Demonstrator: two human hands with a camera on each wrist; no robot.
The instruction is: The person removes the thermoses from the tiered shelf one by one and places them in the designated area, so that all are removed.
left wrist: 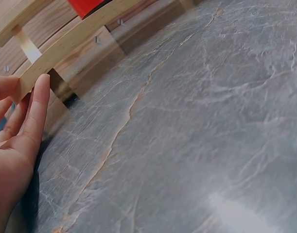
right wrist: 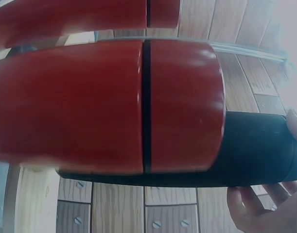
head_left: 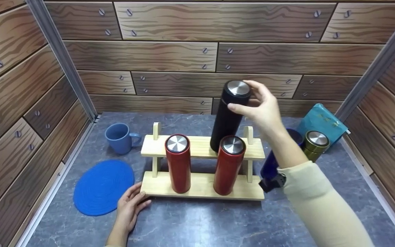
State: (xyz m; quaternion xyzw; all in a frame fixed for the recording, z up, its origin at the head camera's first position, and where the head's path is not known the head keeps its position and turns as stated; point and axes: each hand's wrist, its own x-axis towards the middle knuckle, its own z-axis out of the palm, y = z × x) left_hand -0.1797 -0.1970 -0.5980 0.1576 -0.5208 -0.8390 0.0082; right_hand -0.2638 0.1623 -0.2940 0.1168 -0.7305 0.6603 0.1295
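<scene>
My right hand [head_left: 264, 108] grips a black thermos flask [head_left: 230, 116] with a steel-topped lid near its upper end. The flask leans slightly, its base at the upper shelf of a two-tier wooden rack [head_left: 197, 146]. In the right wrist view, thumb and fingers lie on either side of the black flask [right wrist: 260, 145]. On the lower shelf stand two red thermos flasks, a left one [head_left: 179, 168] and a right one [head_left: 229, 168]. My left hand [head_left: 129, 206] holds the lower shelf's front left corner; in the left wrist view its thumb and fingers pinch the board [left wrist: 56, 51].
Left of the rack are a blue mug [head_left: 118, 139] and a round blue mat [head_left: 103, 188]. A dark blue bottle [head_left: 271, 166], partly behind my right forearm, a gold-green flask [head_left: 315, 144] and a teal pouch [head_left: 322, 120] stand at right. Wood-patterned walls [head_left: 173, 56] enclose the table.
</scene>
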